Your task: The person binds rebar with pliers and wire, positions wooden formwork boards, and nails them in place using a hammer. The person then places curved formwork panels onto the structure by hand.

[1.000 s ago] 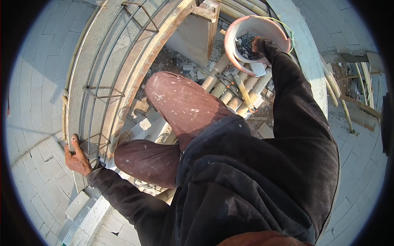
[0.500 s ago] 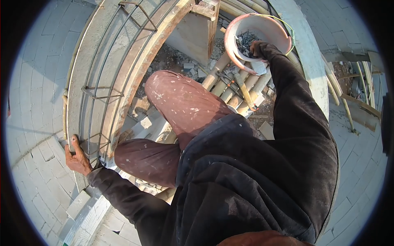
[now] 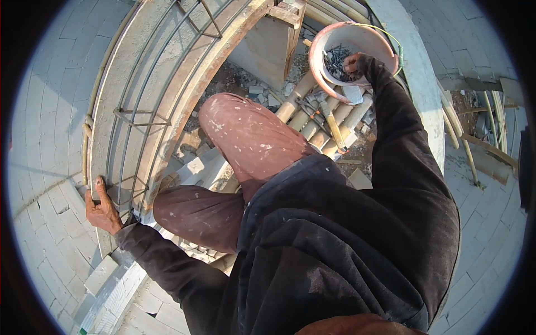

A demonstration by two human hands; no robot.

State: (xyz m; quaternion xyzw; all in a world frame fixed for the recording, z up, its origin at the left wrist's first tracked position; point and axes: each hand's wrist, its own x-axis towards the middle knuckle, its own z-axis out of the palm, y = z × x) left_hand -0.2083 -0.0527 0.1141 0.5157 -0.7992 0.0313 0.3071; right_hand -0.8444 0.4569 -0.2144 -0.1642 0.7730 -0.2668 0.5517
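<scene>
At the upper right, my right hand [image 3: 352, 63] is inside a whitish-red bucket [image 3: 316, 53], over a pile of dark nails [image 3: 335, 61]. Its fingers are bent together, and anything between them is too small to make out. On the left, my left hand [image 3: 103, 211] rests on the outer edge of a curved concrete form [image 3: 103, 148], thumb apart from the fingers and nothing held. Beside this hand, a cage of thin steel bars [image 3: 146, 84] runs along the curved form.
A hammer [image 3: 333, 125] lies on bamboo poles [image 3: 296, 96] below the bucket. A wooden post [image 3: 293, 36] stands left of the bucket. Rubble and board pieces lie among the poles. Past the pale curved wall [image 3: 416, 72] are more poles [image 3: 470, 156].
My right hand has lifted a little out of the nails, and its fingers show more. The view has shifted slightly. My left hand stays on the form's edge.
</scene>
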